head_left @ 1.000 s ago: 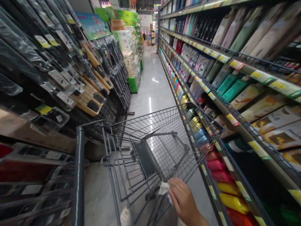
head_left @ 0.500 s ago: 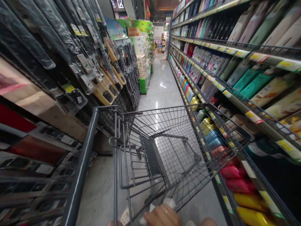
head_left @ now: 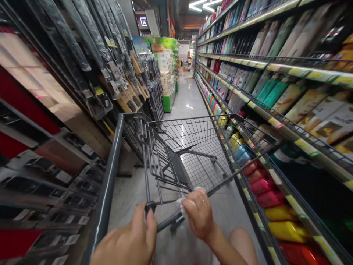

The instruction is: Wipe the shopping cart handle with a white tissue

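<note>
A grey wire shopping cart (head_left: 193, 147) stands in the aisle in front of me, its thick handlebar (head_left: 110, 173) on the left. My left hand (head_left: 132, 235) is closed on the cart's frame at a dark joint (head_left: 150, 207), thumb and fingers on either side of it. My right hand (head_left: 199, 215) is closed around a crumpled white tissue (head_left: 182, 206) and presses it to the cart's rear lower corner. White also shows above the knuckles. The wire basket holds nothing that I can see.
On the right, a long shelf (head_left: 248, 96) carries bottles and colourful packs. Boxed goods (head_left: 55, 198) and hanging wrapped items (head_left: 82, 48) line the left. Stacked green and white packs (head_left: 168, 70) stand further along the grey floor (head_left: 187, 88). A bare knee (head_left: 242, 243) shows low right.
Both hands have come up into view from the bottom edge. My left hand, barely visible before, now grips the cart frame. The view has tilted upward.
</note>
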`<state>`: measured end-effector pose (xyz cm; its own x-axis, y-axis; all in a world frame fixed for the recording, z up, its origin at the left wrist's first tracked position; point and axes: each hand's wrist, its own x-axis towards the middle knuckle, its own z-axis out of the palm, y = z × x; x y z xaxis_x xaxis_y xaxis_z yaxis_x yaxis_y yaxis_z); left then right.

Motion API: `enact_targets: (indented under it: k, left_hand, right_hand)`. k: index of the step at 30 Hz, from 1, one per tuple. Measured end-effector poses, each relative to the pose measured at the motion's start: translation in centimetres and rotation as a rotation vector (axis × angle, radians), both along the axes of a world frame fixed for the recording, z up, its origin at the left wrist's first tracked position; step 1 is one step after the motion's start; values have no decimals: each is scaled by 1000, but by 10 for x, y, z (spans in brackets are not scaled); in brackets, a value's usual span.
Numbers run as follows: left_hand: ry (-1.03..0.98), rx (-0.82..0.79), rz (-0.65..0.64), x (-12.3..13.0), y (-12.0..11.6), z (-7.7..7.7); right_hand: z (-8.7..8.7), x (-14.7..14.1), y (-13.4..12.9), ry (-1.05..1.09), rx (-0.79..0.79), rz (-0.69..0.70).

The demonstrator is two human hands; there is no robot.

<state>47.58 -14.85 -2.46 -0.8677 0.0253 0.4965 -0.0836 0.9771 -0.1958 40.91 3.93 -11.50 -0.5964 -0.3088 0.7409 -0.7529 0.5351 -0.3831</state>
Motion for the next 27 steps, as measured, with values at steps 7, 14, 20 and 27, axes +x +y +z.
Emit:
enact_targets:
  k: [7,14,20,27]
  left_hand:
    - [39,-64,-96,-9,6,27]
    - [100,-6,-543,7,-24,27]
    - [252,-88,-374,6,-19,15]
    - [355,-148,-373,6,0,15]
  right_hand:
    - [-15,-15,37,-1,151,-136]
    - [-1,-26,58,-46,-8,-91]
    - [-1,-12,37,-175,-975,-647]
    - [0,9,-42,-332,-1113,-576]
